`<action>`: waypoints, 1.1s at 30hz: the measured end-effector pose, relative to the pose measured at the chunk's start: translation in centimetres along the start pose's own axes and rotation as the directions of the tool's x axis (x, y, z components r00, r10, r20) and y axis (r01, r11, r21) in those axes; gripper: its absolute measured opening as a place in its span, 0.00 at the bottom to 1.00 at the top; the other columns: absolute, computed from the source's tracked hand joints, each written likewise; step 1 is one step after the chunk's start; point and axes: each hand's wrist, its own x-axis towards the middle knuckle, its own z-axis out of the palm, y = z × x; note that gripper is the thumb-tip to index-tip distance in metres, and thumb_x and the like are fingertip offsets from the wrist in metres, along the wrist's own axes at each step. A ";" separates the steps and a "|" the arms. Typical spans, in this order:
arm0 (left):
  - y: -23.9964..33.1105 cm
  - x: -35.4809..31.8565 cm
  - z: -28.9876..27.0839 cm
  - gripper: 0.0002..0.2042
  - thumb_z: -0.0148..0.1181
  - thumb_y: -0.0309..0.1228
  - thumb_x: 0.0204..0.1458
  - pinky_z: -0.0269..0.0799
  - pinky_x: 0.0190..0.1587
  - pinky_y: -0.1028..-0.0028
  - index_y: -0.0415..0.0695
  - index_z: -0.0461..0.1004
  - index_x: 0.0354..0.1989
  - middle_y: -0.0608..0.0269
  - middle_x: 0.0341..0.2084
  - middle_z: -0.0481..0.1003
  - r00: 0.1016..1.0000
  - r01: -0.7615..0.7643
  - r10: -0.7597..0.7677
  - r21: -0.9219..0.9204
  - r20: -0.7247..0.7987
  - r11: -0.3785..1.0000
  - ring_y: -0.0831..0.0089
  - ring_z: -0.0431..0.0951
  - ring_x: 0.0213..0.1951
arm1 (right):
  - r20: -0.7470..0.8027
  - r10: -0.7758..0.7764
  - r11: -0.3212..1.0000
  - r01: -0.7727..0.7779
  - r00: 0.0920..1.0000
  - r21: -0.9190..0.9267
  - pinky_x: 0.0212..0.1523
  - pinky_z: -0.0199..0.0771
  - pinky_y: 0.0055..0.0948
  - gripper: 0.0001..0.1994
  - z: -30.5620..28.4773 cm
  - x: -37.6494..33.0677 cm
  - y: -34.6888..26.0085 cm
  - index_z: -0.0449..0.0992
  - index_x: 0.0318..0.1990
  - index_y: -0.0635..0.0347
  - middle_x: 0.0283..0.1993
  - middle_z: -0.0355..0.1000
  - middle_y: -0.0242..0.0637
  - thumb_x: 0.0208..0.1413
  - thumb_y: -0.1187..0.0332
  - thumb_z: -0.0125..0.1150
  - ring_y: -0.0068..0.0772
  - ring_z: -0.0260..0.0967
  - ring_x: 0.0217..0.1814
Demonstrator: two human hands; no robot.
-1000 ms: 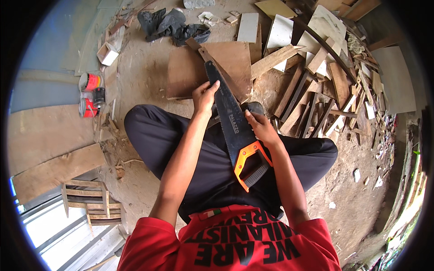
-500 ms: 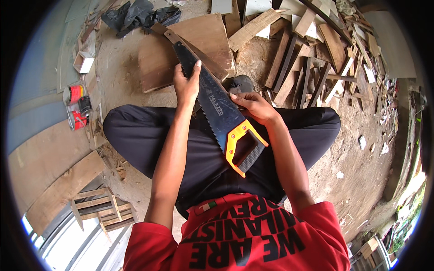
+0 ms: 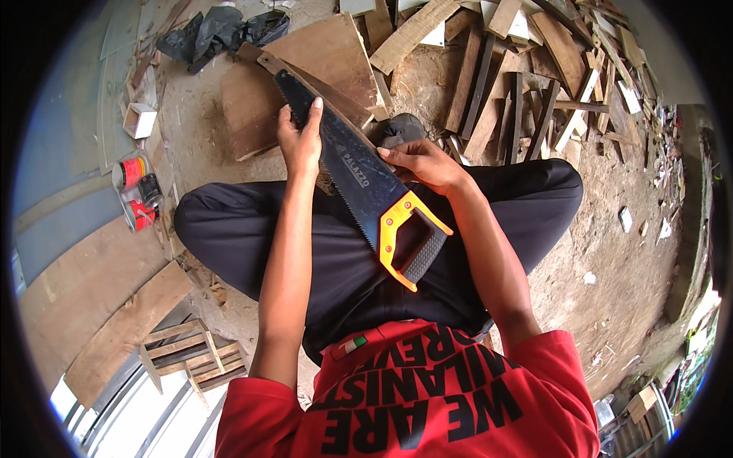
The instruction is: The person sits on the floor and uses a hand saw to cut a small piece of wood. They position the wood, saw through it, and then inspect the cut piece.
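A handsaw with a dark blade and a yellow and black handle lies diagonally over my lap. Its handle is nearest my body, and its toothed edge faces left. Around the far part of the blade my left hand is closed, thumb on top. My right hand pinches the back edge nearer the handle, its lower fingers partly hidden. Along that back edge runs a narrow wooden strip, mostly covered by the blade; whether the hands also grip it I cannot tell.
Ahead on the dirt floor lies a wide brown board, with black plastic bags beyond it. Scrap wood is piled at the far right. Red and black cans stand at left, near a small slatted wooden frame.
My view has shifted slightly, so the floor objects sit a little differently in the picture. Both hands keep their places on the saw, which has hardly moved.
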 end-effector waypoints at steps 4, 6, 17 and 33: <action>-0.1 0.2 -0.2 0.13 0.63 0.31 0.57 0.68 0.46 0.78 0.37 0.71 0.45 0.64 0.40 0.75 0.999 0.033 -0.033 -0.044 0.003 0.998 0.80 0.73 0.41 | 0.002 -0.014 1.000 0.014 1.000 0.011 0.32 0.71 0.19 0.15 0.0 0.1 0.1 0.81 0.35 0.64 0.30 0.77 0.29 0.61 0.58 0.62 0.17 0.72 0.30; -0.2 0.3 -0.2 0.13 0.63 0.30 0.57 0.68 0.46 0.78 0.37 0.71 0.45 0.64 0.40 0.75 0.999 0.052 -0.052 -0.053 0.004 0.997 0.80 0.73 0.41 | 0.000 -0.023 1.000 0.023 1.000 0.003 0.32 0.71 0.19 0.15 0.0 0.1 0.2 0.81 0.35 0.63 0.30 0.76 0.28 0.61 0.58 0.61 0.16 0.71 0.30; 0.1 0.2 0.1 0.17 0.68 0.31 0.52 0.70 0.46 0.74 0.38 0.71 0.46 0.61 0.41 0.75 0.989 0.148 -0.150 -0.170 0.003 0.974 0.75 0.75 0.42 | 0.010 -0.047 0.999 0.047 0.999 0.019 0.30 0.65 0.18 0.13 0.0 -0.3 0.8 0.79 0.32 0.60 0.28 0.73 0.24 0.61 0.59 0.61 0.13 0.67 0.28; 2.8 -0.6 -0.9 0.13 0.71 0.31 0.46 0.73 0.33 0.68 0.36 0.78 0.35 0.62 0.28 0.78 0.921 0.312 -0.376 -0.383 -0.104 0.870 0.71 0.77 0.30 | -0.175 -0.212 0.942 0.154 0.961 -0.298 0.39 0.72 0.23 0.24 3.1 -3.2 -2.7 0.76 0.45 0.72 0.37 0.76 0.36 0.66 0.53 0.51 0.21 0.71 0.36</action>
